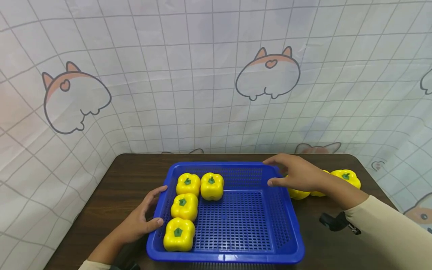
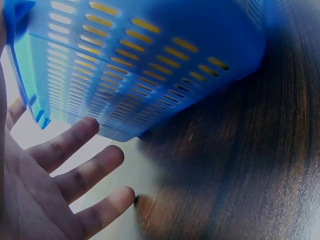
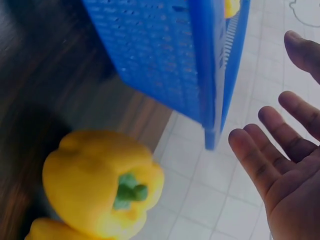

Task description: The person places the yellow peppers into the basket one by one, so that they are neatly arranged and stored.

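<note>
A blue plastic basket (image 1: 233, 257) stands on the dark table with several yellow bell peppers inside. Three line its left side, the nearest being a pepper (image 1: 179, 243), and another pepper (image 1: 212, 189) sits at the back beside them. My left hand (image 1: 140, 219) touches the basket's left rim, its fingers loosely spread; in the left wrist view the fingers (image 2: 90, 170) are beside the perforated wall. Over the right rim hovers my right hand (image 1: 297, 174), fingers apart and holding nothing. Beyond it, outside the basket, lies a yellow bell pepper (image 3: 100, 182) with a green stem.
Several more yellow peppers (image 1: 347, 176) lie on the table (image 1: 101, 195) right of the basket, partly hidden by the right hand and forearm. A patterned cloth (image 1: 209, 93) hangs behind the table. A black strap (image 1: 334, 222) is at the right cuff.
</note>
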A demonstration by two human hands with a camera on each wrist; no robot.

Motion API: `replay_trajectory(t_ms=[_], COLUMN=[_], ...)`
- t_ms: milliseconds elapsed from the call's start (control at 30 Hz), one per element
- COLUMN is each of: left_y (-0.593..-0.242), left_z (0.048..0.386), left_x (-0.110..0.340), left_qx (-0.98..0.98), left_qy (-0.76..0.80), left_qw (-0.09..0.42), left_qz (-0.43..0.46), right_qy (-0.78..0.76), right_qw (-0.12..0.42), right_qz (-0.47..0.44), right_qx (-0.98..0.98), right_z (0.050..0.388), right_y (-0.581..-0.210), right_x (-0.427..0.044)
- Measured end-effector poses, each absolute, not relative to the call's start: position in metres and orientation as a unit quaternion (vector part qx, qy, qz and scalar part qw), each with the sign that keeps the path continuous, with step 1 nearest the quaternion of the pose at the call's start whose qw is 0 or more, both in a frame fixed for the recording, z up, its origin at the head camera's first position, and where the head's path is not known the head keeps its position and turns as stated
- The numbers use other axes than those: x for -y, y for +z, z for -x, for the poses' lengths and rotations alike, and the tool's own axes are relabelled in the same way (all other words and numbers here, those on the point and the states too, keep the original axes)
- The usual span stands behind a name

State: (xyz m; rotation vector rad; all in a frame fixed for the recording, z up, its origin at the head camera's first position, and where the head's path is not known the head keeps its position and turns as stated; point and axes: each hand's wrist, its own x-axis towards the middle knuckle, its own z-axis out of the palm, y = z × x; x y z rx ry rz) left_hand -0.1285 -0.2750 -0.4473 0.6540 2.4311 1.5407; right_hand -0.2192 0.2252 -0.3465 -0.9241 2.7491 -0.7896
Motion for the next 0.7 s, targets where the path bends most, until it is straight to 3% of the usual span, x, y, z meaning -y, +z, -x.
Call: replay_trajectory(t_ms=[700], left_y=[-0.446], left_z=[0.128], left_x=[0.275], left_qx=[-0.818], left_qy=[0.524], left_qw=[0.099], left_qz=[-0.215], right_qy=[-0.27], right_qw=[0.005], right_qz=[0.273], right_qx=[-0.924], right_z=[0.207], right_y=[-0.351], right_x=[-0.283])
